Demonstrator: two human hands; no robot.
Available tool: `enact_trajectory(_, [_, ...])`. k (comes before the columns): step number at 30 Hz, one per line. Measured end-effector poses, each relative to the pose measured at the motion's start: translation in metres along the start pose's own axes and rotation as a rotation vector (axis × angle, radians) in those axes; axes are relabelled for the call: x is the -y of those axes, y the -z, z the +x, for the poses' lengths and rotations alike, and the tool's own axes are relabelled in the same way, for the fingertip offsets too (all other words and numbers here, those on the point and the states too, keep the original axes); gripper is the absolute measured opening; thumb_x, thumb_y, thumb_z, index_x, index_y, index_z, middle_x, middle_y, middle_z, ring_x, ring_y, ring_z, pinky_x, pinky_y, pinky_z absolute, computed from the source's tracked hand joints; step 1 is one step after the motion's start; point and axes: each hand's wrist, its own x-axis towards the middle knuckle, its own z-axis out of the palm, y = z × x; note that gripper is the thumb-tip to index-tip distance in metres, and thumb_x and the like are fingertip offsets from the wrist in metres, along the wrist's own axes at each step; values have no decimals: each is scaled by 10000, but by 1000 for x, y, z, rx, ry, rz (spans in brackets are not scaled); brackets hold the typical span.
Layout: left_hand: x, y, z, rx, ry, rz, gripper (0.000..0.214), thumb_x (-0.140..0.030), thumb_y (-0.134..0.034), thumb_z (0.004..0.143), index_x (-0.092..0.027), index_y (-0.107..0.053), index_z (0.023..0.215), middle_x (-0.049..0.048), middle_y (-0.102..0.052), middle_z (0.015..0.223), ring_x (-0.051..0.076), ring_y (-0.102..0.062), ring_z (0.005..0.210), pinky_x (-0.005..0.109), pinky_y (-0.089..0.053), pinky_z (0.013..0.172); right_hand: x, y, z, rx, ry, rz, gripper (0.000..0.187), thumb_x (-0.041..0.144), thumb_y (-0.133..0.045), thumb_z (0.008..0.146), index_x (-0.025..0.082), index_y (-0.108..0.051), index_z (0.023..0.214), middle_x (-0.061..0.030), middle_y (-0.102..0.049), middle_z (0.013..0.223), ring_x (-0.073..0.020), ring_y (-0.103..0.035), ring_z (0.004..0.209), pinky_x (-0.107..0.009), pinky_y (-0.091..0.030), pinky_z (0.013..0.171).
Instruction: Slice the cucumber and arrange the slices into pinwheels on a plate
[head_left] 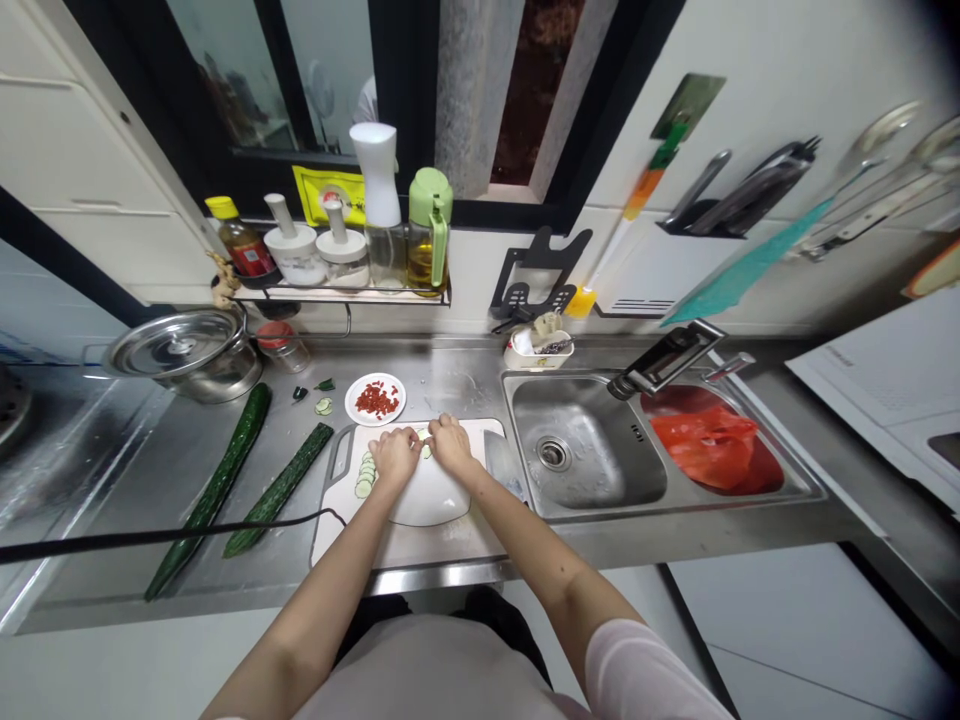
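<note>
Both my hands rest on a white cutting board (pixel 405 540) at the counter's front edge. My left hand (pixel 395 455) is curled, its fingers closed beside a row of cucumber slices (pixel 365 475). My right hand (pixel 452 445) is closed too, pinching at a small green cucumber piece (pixel 425 444) between the two hands. A white plate (pixel 429 497) lies on the board just below the hands. What each hand grips is partly hidden by the fingers.
Two long cucumber halves (pixel 225 470) lie left of the board, a black cable (pixel 150 535) crossing them. A small plate of red chilli pieces (pixel 375 399) sits behind. A steel pot (pixel 184 352) stands far left, the sink (pixel 585 450) with a red bag (pixel 705 445) to the right.
</note>
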Motion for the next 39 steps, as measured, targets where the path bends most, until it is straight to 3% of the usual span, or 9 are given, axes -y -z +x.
enact_trajectory(11, [2, -4, 4, -11, -2, -5, 165, -363, -537, 818, -247, -653, 838, 47, -687, 955, 264, -546, 987, 406, -286, 844, -10, -6, -2, -50, -71, 20, 223, 346, -522, 904, 192, -585, 1052, -100, -568, 1109, -217, -463, 1045, -302, -362, 837])
enact_trajectory(23, [0, -1, 3, -7, -2, 1, 156, -330, -530, 812, -250, -657, 855, 53, -691, 961, 264, -550, 979, 409, -287, 844, -15, -5, -1, -30, -47, 49, 152, 314, -526, 903, 202, -593, 982, -78, -592, 1072, -192, -485, 1009, -276, -346, 821])
enact_trajectory(39, [-1, -2, 4, 2, -6, 17, 180, -323, -516, 819, -242, -656, 898, 70, -690, 1002, 268, -533, 1018, 414, -274, 867, -12, -3, -4, -46, -33, 35, 193, 297, -483, 909, 193, -606, 1015, -88, -589, 1068, -201, -477, 999, -283, -340, 827])
